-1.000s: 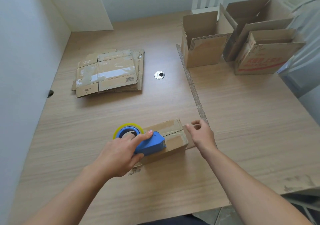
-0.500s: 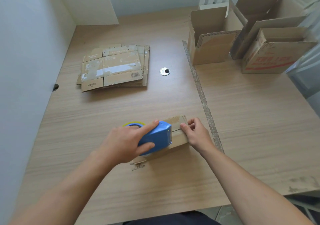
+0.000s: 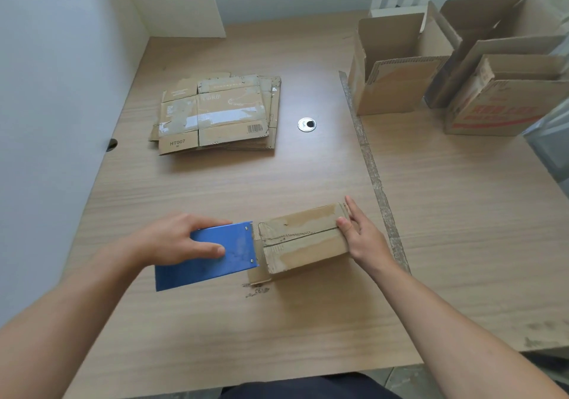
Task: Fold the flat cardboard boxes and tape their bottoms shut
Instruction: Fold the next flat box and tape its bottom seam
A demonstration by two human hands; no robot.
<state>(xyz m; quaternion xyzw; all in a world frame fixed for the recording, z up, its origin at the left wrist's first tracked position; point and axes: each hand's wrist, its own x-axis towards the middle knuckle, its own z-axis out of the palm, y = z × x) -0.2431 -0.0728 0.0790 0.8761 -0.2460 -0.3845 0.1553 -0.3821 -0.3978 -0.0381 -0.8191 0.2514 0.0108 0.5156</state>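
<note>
A small folded cardboard box (image 3: 303, 238) stands bottom-up on the wooden table (image 3: 308, 321), its two flaps meeting at a seam along the middle. My left hand (image 3: 175, 238) grips a blue tape dispenser (image 3: 212, 254), whose metal edge touches the box's left end. My right hand (image 3: 360, 235) rests flat against the box's right end, fingers extended, thumb on top near the seam. A stack of flat cardboard boxes (image 3: 215, 115) lies at the back left.
Three folded open boxes stand at the back right: one plain (image 3: 391, 87), one behind (image 3: 480, 29), one with red print (image 3: 505, 103). A strip of old tape residue (image 3: 372, 177) runs down the table. A round cable grommet (image 3: 307, 124) sits mid-table. A wall is at the left.
My left hand drew the dispenser leftwards along the seam, from the box's right part to beyond its left end. My right hand shifted from pinching the tape end to lying flat against the right end.
</note>
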